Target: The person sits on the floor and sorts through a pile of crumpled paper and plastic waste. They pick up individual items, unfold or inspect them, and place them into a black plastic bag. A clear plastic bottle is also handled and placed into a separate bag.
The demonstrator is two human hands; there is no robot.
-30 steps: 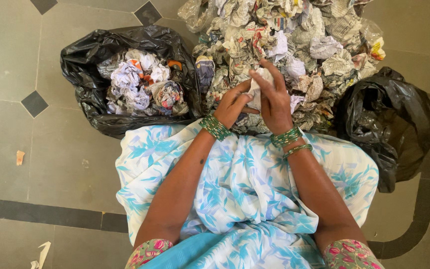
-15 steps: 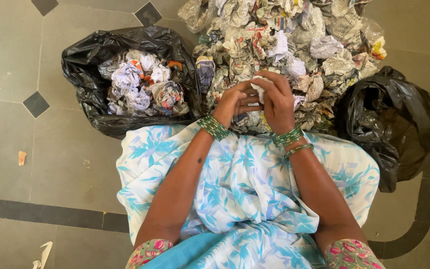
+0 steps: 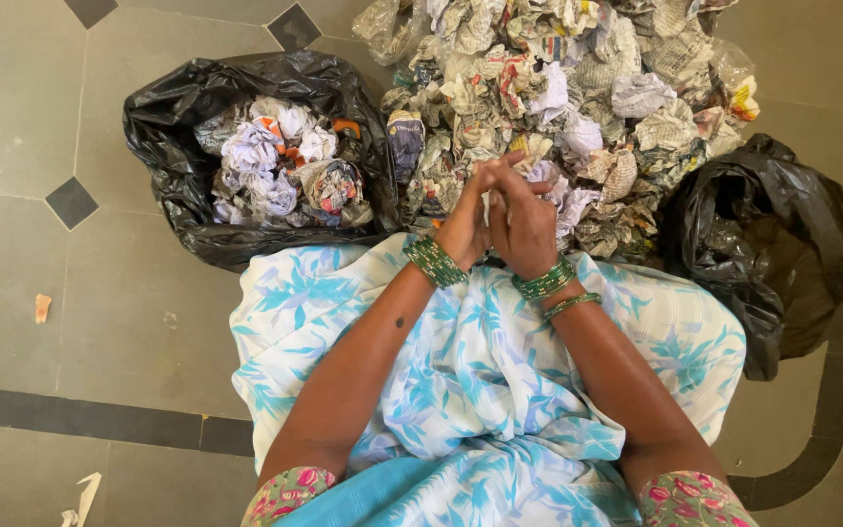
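My left hand (image 3: 462,222) and my right hand (image 3: 525,220) are pressed together in front of my lap, palms closed around a white piece of paper that is almost fully hidden between them. Both wrists wear green bangles. Just beyond my hands lies a big heap of crumpled newspaper (image 3: 558,88) on the floor. To the left of the heap, a black plastic bag (image 3: 163,127) stands open with several crumpled paper balls (image 3: 270,161) inside.
A second black plastic bag (image 3: 768,234) lies open at the right, next to the heap, its inside dark. My lap is covered by blue and white floral cloth (image 3: 485,371). Small paper scraps (image 3: 41,307) lie on the grey tiled floor at the left.
My hands have drawn back toward my lap and closed tighter together; the white paper, plainly visible in my right fingers before, is now nearly hidden between my palms.
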